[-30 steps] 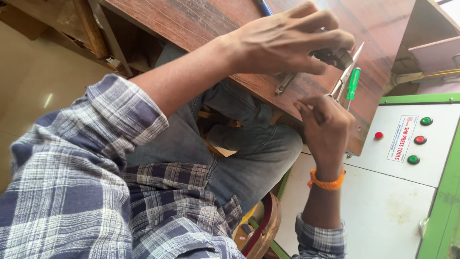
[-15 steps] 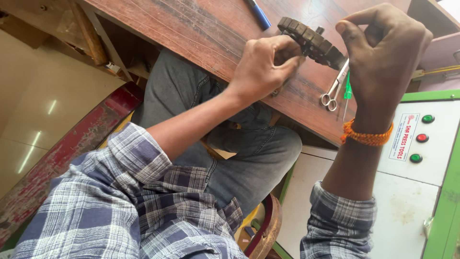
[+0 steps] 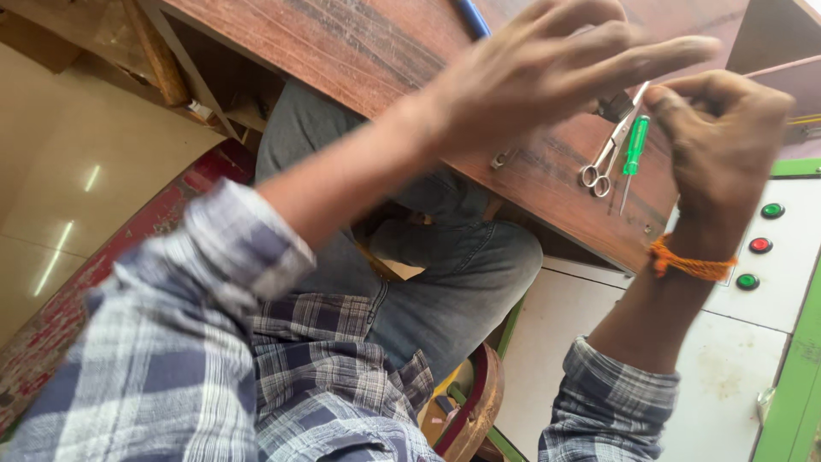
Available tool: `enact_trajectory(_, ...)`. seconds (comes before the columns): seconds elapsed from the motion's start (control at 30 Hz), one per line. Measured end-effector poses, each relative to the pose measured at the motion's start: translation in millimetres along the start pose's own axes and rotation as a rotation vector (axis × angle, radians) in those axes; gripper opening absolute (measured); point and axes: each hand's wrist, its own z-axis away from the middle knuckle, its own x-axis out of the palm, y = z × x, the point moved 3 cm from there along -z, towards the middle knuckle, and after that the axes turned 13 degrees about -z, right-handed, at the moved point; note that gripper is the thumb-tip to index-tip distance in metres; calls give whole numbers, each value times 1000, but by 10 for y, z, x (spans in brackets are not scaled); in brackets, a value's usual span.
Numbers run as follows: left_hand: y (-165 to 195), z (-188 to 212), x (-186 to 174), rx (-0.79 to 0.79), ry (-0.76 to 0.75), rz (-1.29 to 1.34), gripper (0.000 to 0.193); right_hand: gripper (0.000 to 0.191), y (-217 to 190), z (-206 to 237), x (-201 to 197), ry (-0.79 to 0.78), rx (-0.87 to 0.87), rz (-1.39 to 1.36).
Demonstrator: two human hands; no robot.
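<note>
**Brown wooden tabletop, two raised hands, tools lying between them**

Checked blue-and-white sleeve (image 3: 171, 359) fills the lower left, running up a bare forearm to the left hand (image 3: 547, 77). That hand hangs blurred above the reddish-brown table (image 3: 342, 43), its fingers spread and loose, gripping nothing that shows. Just beyond its knuckles a blue pen-like rod (image 3: 472, 19) lies on the wood, and a small metal piece (image 3: 503, 157) sits near the table's edge below the palm.

Further right lie small steel scissors (image 3: 609, 154) and a green-handled screwdriver (image 3: 634, 147), side by side, almost touching. Their long axes run slantwise, handles and loops toward the person. A dark part (image 3: 614, 106) peeks out by the left fingertips; too little shows to name it.

The right hand (image 3: 723, 141), an orange thread band (image 3: 691, 265) on its wrist, is curled, thumb pressed to fingers; whether it pinches something cannot be told. It is the nearer hand to the screwdriver, which lies just to its left. At far right stands a white panel (image 3: 770, 291) with green and red buttons.
</note>
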Motion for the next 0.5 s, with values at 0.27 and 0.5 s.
enact_trajectory(0.27, -369, 0, 426, 47, -356, 191, 66, 10, -283, 399, -240, -30, 69, -247)
enact_trajectory(0.5, -291, -184, 346, 74, -417, 118, 50, 8, -410, 587, 215, -103, 45, -242)
